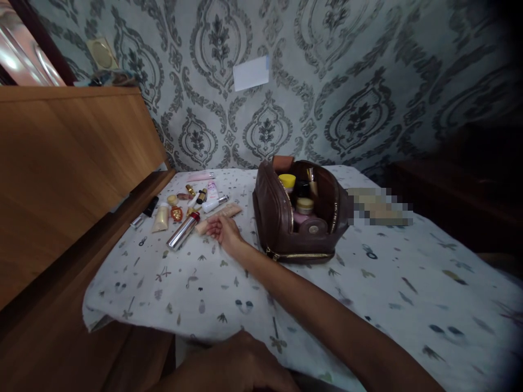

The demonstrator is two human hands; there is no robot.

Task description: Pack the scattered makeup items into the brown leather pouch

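Tube (231, 210) laid on cloth (175, 305) between silver bottle (182, 233) and bag (269, 212); touched by right hand (225, 234), fingers curled, grip unclear. Best pinched mid-length, bottle unbumped. Left hand (245, 362): finger state cannot be told.

Right hand (229, 235) at beige tube (232, 210); bag (302, 240) open.

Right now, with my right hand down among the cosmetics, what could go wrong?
The silver bottle lies on its side near the beige tube by your right hand; a nudge might roll it. The bag stands unzipped near your right forearm; a bump could perhaps tip it and spill the containers inside.
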